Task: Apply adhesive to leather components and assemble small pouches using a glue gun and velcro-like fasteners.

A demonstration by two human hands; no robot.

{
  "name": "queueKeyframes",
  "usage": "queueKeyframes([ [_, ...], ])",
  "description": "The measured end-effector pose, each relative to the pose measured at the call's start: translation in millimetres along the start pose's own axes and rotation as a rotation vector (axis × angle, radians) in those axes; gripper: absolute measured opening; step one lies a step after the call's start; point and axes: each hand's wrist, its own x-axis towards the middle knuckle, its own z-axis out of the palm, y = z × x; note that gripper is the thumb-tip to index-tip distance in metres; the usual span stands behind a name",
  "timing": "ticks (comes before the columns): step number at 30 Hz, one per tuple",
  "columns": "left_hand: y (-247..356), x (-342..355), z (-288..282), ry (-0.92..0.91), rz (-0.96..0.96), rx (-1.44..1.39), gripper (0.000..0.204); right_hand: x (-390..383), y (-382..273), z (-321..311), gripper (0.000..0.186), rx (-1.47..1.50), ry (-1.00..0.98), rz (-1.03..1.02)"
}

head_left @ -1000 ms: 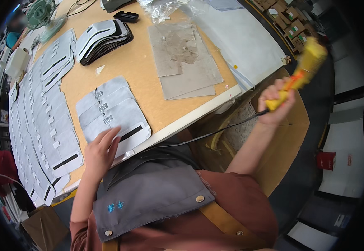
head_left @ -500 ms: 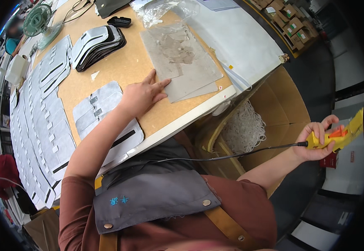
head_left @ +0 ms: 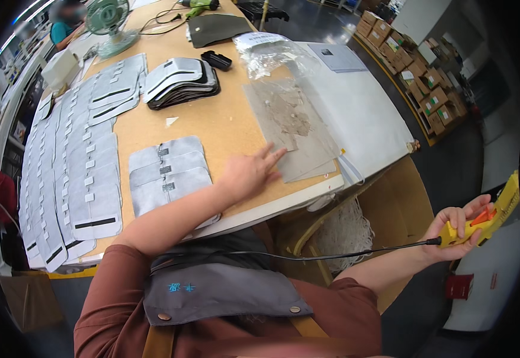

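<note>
My left hand (head_left: 249, 174) is over the tan table board with its fingers spread. The fingertips reach the near left edge of thin grey sheets (head_left: 308, 143), which carry a patch of brown residue. Whether they press on the sheets I cannot tell. Out to the right, off the table, my right hand (head_left: 456, 227) grips a yellow corded hand tool (head_left: 491, 221) with an orange trigger. Its black cord (head_left: 343, 256) runs back across my apron. Partly behind my left forearm lie grey fabric pieces (head_left: 170, 164) with small dark patches down the middle.
Overlapping rows of grey tagged pieces (head_left: 102, 179) cover the table's left side. Beyond them stand a stack of grey and black pieces (head_left: 182, 83) and a green fan (head_left: 108, 18). A clear plastic bag (head_left: 275, 56) lies behind the sheets. White strands (head_left: 346, 232) fill a carton (head_left: 400, 200) below the table edge.
The view has tilted up, showing more of the far table. My left hand's fingers have shifted slightly across the sheets' edge. My right hand still holds the yellow tool off to the right.
</note>
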Motion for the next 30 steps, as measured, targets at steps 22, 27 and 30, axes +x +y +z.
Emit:
queueKeyframes([
  [22, -105, -260, -50, 0.333, -0.400, -0.543, 0.018, -143, 214, 97, 0.070, -0.329, -0.047, 1.007],
  [27, -122, -259, -34, 0.504, -0.181, -0.120, 0.026, -152, 226, 125, 0.068, -0.515, -0.299, 1.322],
  [30, -126, -260, -39, 0.392, -0.175, -0.088, 0.034, -156, 230, 127, 0.066, -0.465, -0.384, 1.405],
])
